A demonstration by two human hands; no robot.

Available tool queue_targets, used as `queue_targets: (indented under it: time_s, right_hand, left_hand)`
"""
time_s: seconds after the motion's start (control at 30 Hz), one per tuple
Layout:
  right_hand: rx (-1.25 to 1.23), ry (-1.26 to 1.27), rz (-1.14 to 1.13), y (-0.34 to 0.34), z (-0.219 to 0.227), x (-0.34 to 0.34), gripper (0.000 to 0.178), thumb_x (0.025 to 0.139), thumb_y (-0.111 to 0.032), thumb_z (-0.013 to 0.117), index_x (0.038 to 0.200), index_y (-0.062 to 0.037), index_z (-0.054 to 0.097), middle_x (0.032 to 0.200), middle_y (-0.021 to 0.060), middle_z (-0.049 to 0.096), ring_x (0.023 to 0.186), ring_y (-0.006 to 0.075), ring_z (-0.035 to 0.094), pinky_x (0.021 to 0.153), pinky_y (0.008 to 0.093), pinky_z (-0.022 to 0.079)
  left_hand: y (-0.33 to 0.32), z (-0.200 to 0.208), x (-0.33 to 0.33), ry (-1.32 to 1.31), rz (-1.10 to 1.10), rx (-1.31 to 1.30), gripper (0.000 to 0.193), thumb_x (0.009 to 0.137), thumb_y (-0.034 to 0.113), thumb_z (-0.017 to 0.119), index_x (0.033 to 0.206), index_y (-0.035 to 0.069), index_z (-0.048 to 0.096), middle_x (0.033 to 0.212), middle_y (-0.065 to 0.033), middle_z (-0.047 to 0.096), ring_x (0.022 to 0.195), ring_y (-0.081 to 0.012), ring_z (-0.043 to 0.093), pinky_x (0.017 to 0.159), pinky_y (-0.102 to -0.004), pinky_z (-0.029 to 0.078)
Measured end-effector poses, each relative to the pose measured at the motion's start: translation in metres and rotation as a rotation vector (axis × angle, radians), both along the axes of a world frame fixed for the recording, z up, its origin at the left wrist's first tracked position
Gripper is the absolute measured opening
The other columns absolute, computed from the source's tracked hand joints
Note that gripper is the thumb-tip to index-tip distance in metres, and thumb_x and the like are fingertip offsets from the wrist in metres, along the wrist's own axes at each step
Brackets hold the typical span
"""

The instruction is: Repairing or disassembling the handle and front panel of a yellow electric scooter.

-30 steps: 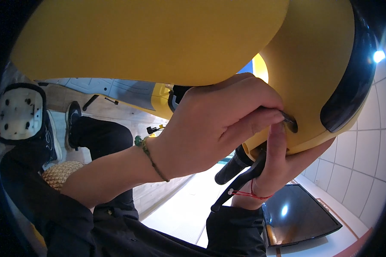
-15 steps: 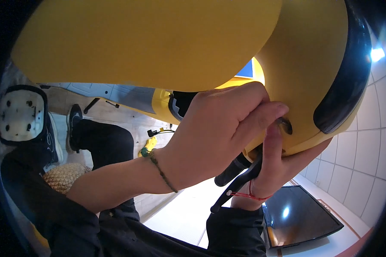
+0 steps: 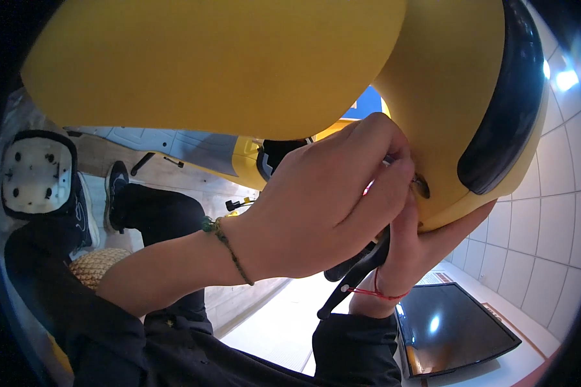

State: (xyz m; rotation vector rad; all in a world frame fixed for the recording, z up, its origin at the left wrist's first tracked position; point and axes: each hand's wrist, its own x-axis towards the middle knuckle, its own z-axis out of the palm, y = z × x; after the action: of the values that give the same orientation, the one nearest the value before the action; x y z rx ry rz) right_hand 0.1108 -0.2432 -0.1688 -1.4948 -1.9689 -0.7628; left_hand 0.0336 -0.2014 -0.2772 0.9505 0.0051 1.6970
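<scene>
A yellow scooter-like cowl [image 3: 447, 109] with a glossy black curved strip [image 3: 507, 103] fills the upper right. Near its lower edge is a dark oval hole [image 3: 421, 186]. My left hand [image 3: 323, 200], with a green braided bracelet, is closed in a pinch beside this hole; a sliver of something shiny shows at its fingers, too small to name. From below, my right hand [image 3: 414, 248], wearing a red string, grips the cowl's lower edge, its thumb up by the left fingertips and its other fingers hidden behind. A black lever [image 3: 355, 274] lies against the right wrist.
Another large yellow panel [image 3: 213, 64] spans the top. Beyond my arms are a yellow and grey body [image 3: 200, 148], a black cable connector [image 3: 239, 204] and a black-rimmed white part [image 3: 39, 174] near my shoes. A dark screen [image 3: 455, 329] stands lower right.
The cowl and its hole have shifted slightly left in view, and my left hand with them. A shiny sliver now shows at the left fingers. The right hand keeps its hold.
</scene>
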Motion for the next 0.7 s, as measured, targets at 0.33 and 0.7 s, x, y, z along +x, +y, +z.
queue_targets:
  time_s: [0.33, 0.7]
  right_hand:
    - [-0.007, 0.047, 0.016, 0.004, -0.002, -0.002, 0.091, 0.06, -0.019, 0.069, 0.137, -0.0057, 0.024, 0.129, 0.0134, 0.042, 0.119, 0.0284, 0.046, 0.101, 0.0375, 0.036]
    - [-0.009, 0.086, 0.063, 0.006, -0.007, -0.004, 0.092, 0.058, -0.019, 0.07, 0.137, -0.0047, 0.024, 0.127, 0.0139, 0.043, 0.118, 0.0276, 0.046, 0.102, 0.0373, 0.035]
  left_hand:
    - [-0.001, -0.006, 0.01, -0.126, -0.301, -0.007, 0.018, 0.095, 0.013, 0.044, 0.107, 0.0, 0.042, 0.097, -0.0069, 0.044, 0.081, -0.0086, 0.046, 0.07, -0.0226, 0.042]
    - [0.01, -0.013, 0.008, -0.108, -0.082, 0.038, 0.018, 0.091, 0.018, 0.054, 0.091, 0.0, 0.053, 0.079, -0.004, 0.053, 0.067, -0.0086, 0.051, 0.06, -0.0223, 0.042]
